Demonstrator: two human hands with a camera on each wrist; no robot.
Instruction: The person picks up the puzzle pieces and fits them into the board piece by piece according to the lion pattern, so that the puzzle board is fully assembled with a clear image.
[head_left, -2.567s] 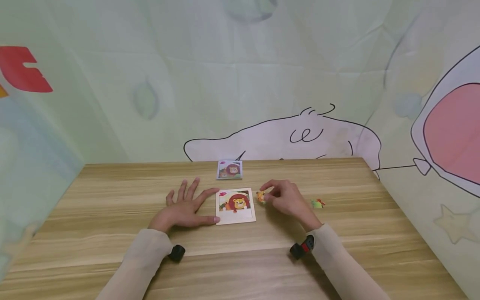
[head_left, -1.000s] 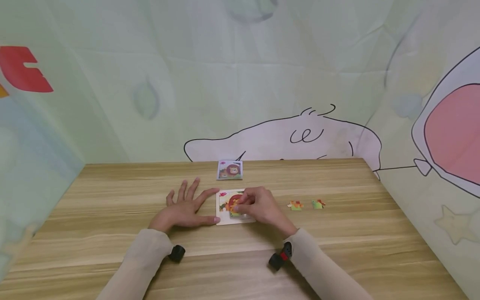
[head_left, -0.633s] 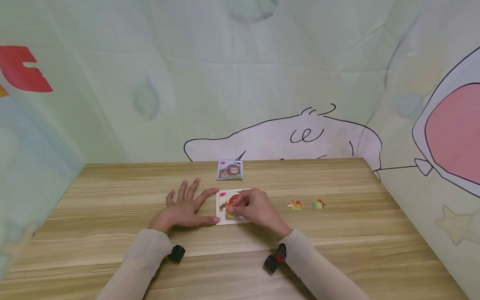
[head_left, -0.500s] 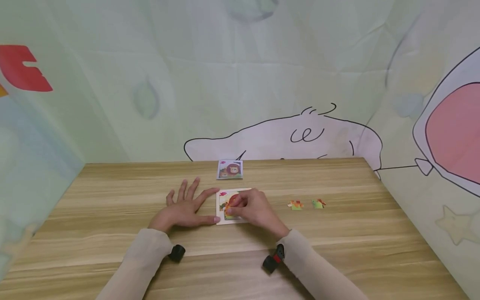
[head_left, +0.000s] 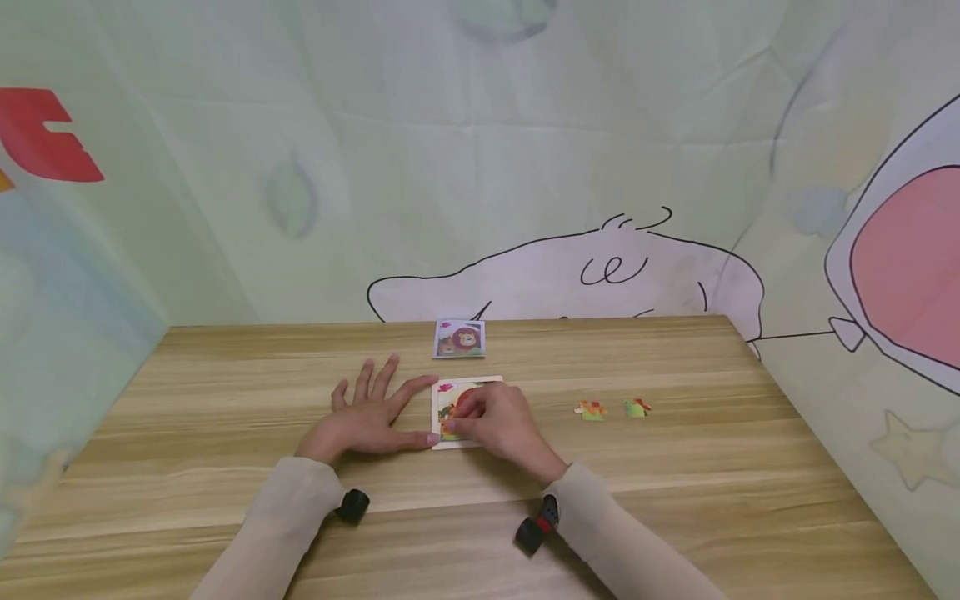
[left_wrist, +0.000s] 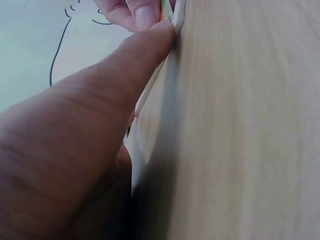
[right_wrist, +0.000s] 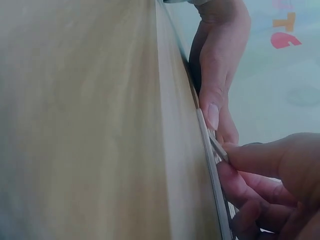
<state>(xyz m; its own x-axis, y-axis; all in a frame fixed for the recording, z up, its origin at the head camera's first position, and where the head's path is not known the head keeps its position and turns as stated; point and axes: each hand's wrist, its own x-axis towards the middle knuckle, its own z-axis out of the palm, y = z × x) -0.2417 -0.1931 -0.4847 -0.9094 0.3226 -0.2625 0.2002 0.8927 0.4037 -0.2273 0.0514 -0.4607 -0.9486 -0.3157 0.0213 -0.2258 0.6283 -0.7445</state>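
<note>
A square lion puzzle with a pale frame (head_left: pixel 435 408) lies flat on the wooden table. My left hand (head_left: pixel 363 425) rests beside it with fingers spread, its thumb and index fingertip touching the left edge. Between thumb and fingers, my right hand (head_left: pixel 506 425) pinches a puzzle piece (head_left: pixel 448 432) over the puzzle's lower left corner. In the right wrist view that piece (right_wrist: pixel 219 150) is tilted, one edge down near the frame. The right hand covers the right part of the puzzle.
Two loose puzzle pieces (head_left: pixel 591 411) lie to the right of the right hand. Behind the puzzle, a card (head_left: pixel 459 339) with the same lion picture lies near the table's far edge. A printed curtain (head_left: pixel 337 167) hangs behind the table.
My right hand has picked up a piece from the right, carried it left over the puzzle and slid it toward the lower left corner. The left hand has stayed in place.
</note>
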